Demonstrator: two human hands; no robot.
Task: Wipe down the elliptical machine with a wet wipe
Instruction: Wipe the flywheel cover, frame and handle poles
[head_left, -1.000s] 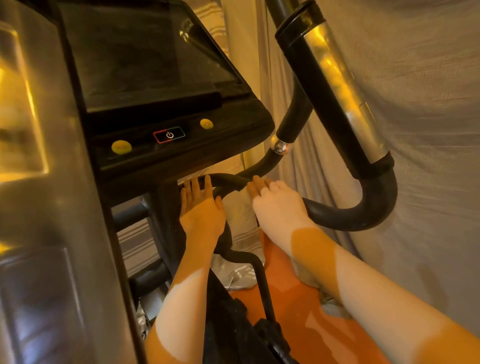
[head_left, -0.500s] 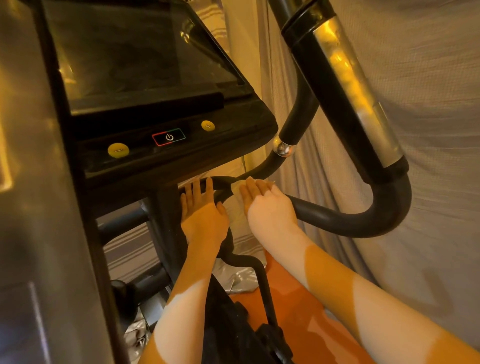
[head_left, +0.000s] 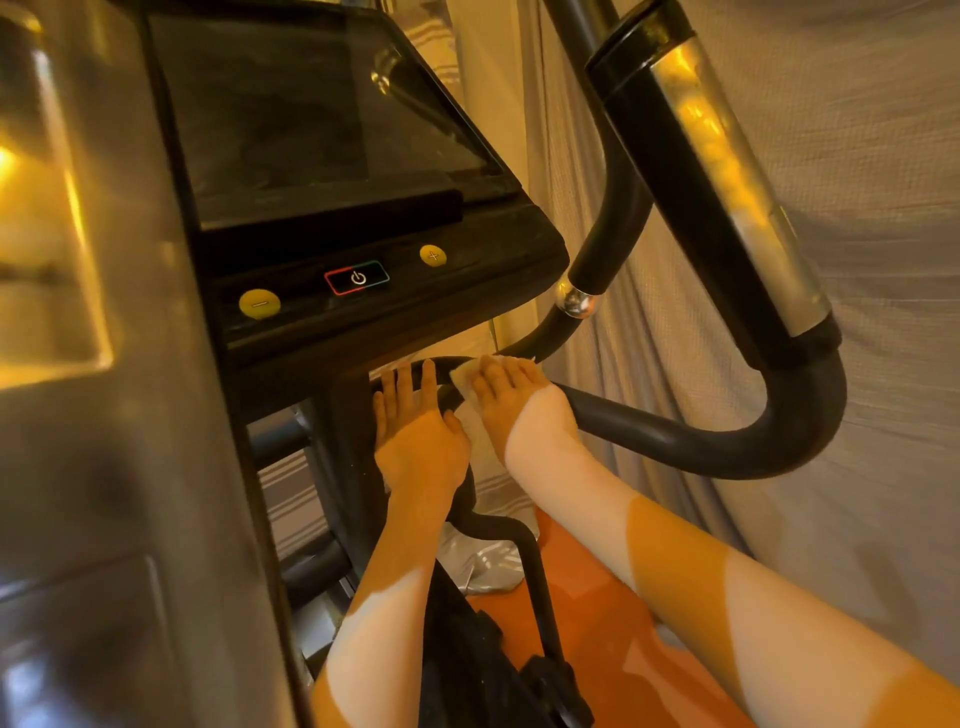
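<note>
You are partway through, as far as one view can tell. Your right hand (head_left: 511, 402) curls over a pale, crumpled wet wipe (head_left: 470, 387) and presses it onto the black, foam-covered curved handlebar (head_left: 675, 441) of the elliptical, just below centre of the frame, where the bar runs in under the black console with the dark screen (head_left: 322, 130). Your left hand (head_left: 415, 436) lies just beside it, fingers straight and spread, resting flat on the same bar and gripping nothing.

Whether any part is already clean, you cannot tell; nothing looks wet or streaked. I judge the long sweep of the bar toward the right, the console and the black and silver upright arm (head_left: 727, 171) in the upper right are likely left.

Counted: one wipe, two hands, one console, two round yellow buttons (head_left: 259, 303), one power button outlined in red and green (head_left: 357, 277) between them, one shiny chrome joint (head_left: 574, 301) on the bar.
</note>
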